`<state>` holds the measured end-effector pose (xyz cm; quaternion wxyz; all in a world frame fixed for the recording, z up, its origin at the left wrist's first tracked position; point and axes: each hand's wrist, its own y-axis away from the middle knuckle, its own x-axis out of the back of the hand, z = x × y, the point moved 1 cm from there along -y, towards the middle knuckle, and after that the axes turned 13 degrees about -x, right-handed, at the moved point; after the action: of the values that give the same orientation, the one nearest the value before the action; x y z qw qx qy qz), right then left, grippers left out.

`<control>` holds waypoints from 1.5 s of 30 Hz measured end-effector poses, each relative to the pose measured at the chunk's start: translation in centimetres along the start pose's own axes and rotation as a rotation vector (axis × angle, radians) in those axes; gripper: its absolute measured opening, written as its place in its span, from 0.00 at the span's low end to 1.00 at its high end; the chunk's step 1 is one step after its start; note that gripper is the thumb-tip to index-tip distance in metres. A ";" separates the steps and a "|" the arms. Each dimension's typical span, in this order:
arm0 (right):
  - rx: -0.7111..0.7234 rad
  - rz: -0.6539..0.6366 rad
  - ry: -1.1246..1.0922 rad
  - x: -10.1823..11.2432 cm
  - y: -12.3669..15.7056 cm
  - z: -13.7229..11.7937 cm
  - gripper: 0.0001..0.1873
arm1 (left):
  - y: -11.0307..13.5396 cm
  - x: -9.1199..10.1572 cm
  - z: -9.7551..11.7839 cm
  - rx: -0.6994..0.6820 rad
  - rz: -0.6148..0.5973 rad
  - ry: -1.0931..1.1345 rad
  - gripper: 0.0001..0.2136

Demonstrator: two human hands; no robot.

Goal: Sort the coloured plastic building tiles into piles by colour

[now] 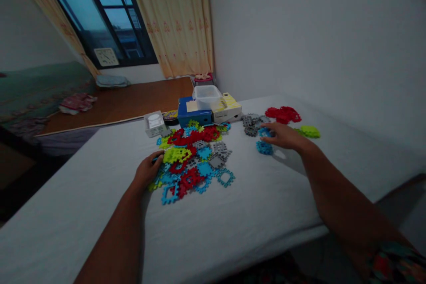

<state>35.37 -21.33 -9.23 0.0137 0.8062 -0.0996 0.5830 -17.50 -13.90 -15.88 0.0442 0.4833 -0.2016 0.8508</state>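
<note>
A mixed heap of toothed plastic building pieces [189, 151] in red, blue, lime and grey lies on the white-covered surface. At its left edge is my left hand [149, 171], fingers curled, with a bit of blue piece [155, 159] showing at the fingertips. Over to the right, my right hand [284, 136] has thumb and finger closed around a blue piece [265, 132]. Just below it lies a small cluster of blue pieces [264, 147]. Grey pieces [251, 124] are grouped beyond the fingers, red pieces [283, 114] farther right, and lime pieces [309, 132] beside the right wrist.
Behind the heap stand a blue box [195, 117], a yellow-and-white box [228, 108], a clear plastic tub [207, 96] on top, a white box [154, 124] and a dark round tin [171, 117]. A wall [316, 40] borders the right side.
</note>
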 end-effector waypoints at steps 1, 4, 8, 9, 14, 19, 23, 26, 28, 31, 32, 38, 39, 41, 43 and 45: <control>-0.084 -0.015 0.056 0.4 0.0 1.6 0.32 | 0.0 0.0 0.1 0.002 -0.003 -0.002 0.26; -0.243 -0.103 0.163 0.5 0.2 4.8 0.34 | -0.1 0.2 0.2 0.013 -0.013 -0.008 0.27; -0.258 -0.229 0.186 -0.4 0.2 5.4 0.33 | -0.1 0.3 0.4 0.016 -0.022 -0.022 0.27; -0.241 -0.254 0.187 -0.6 0.2 5.1 0.31 | -0.1 0.3 0.4 0.017 -0.021 -0.025 0.26; -0.181 -0.308 0.198 -0.8 0.1 4.7 0.27 | -0.1 0.2 0.1 0.008 -0.003 -0.007 0.26; -0.234 -0.264 0.188 -0.9 0.3 5.8 0.20 | -0.1 0.2 0.0 0.010 -0.002 -0.009 0.25; -0.199 -0.283 0.097 -0.8 0.6 6.2 0.22 | -0.1 0.3 0.2 0.018 -0.017 -0.019 0.26; -0.158 -0.305 0.086 -0.7 0.9 6.0 0.29 | -0.1 0.3 0.4 0.020 -0.022 -0.028 0.27; -0.160 -0.299 0.125 -0.8 1.1 5.8 0.32 | -0.1 0.3 0.5 0.024 -0.020 -0.022 0.27; -0.177 -0.308 0.179 -0.7 1.4 5.5 0.32 | -0.1 0.4 0.6 0.029 -0.019 -0.012 0.27; -0.184 -0.308 0.196 -0.6 1.5 5.4 0.33 | 0.0 0.4 0.6 0.030 -0.019 -0.011 0.27; -0.220 -0.032 0.257 -0.4 2.1 1.7 0.33 | 0.1 0.4 0.8 0.021 -0.022 -0.002 0.27; -0.161 0.008 0.216 -0.8 2.4 0.2 0.29 | 0.1 0.4 0.8 0.015 -0.021 -0.003 0.27; 0.079 -0.005 0.054 -2.1 3.1 -3.4 0.23 | 0.1 0.4 0.7 0.006 -0.017 -0.002 0.27; 0.436 -0.139 -0.146 -3.7 4.3 -7.2 0.22 | 0.1 0.3 0.5 0.004 -0.016 0.001 0.27; 0.726 -0.283 -0.243 -5.3 5.6 -10.2 0.23 | 0.1 0.2 0.3 -0.001 -0.012 0.005 0.27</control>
<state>23.22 -24.67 -11.46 -0.2037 0.8275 0.2235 0.4731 -17.38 -14.14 -15.55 0.0500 0.4822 -0.1992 0.8516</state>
